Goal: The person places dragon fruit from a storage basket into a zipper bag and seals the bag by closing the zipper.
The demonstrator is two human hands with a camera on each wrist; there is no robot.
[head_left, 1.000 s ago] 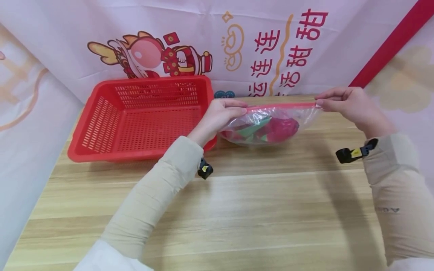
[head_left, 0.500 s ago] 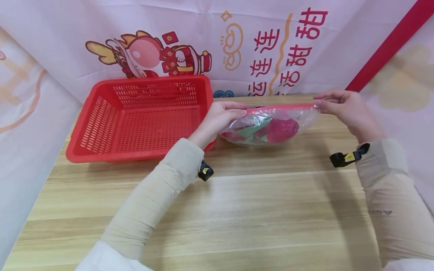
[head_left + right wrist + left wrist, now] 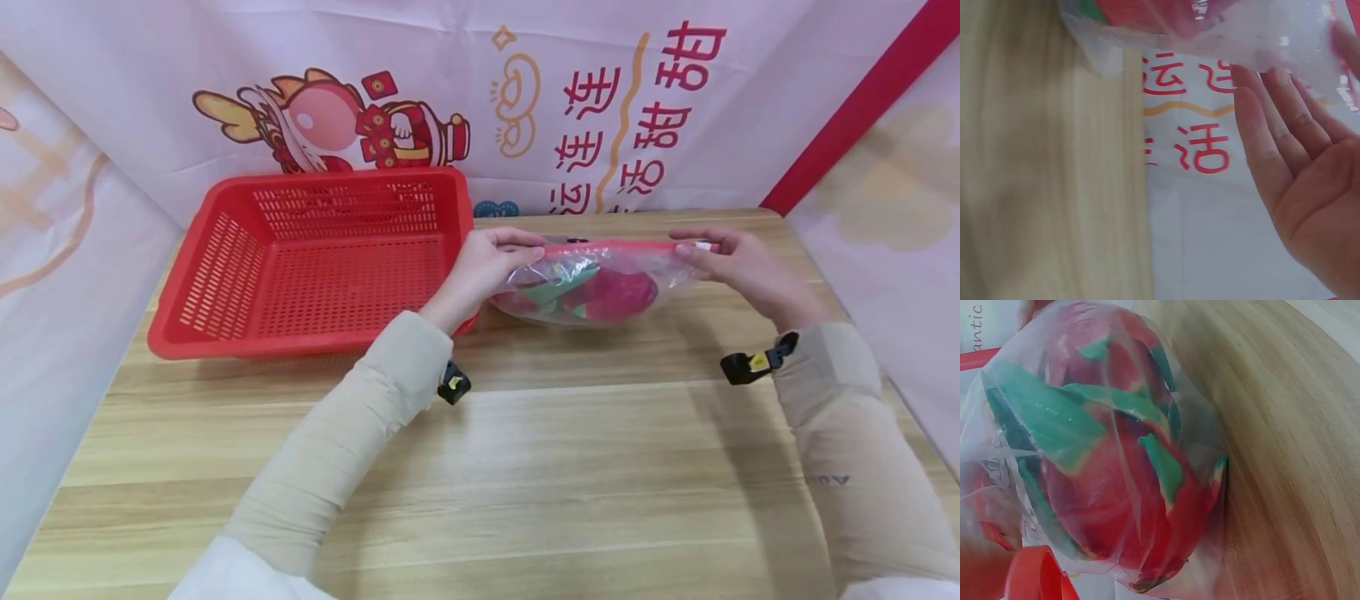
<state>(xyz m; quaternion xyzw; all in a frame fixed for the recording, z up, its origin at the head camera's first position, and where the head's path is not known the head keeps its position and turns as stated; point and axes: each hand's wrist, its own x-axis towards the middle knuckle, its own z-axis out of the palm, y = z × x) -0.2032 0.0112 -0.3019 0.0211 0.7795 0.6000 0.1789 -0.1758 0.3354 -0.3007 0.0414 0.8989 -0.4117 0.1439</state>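
A clear plastic zip bag with a red strip along its top hangs between both hands, low over the table. Inside it is red-pink dragon fruit with green scales, seemingly two pieces; the plastic blurs where one ends. My left hand pinches the strip's left end between thumb and fingers, beside the basket. At the strip's right end my right hand pinches the bag's edge, a small white tab showing by its fingertips. In the right wrist view its other fingers stretch out fairly straight under the plastic.
A red perforated basket stands left on the wooden table, close against the left hand. Behind the table hangs a printed cloth with red lettering. More cloth hangs at both sides.
My right hand has moved left and down, its fingertips now farther in along the red strip. The strip's right end has dropped a little. The left hand has hardly moved.
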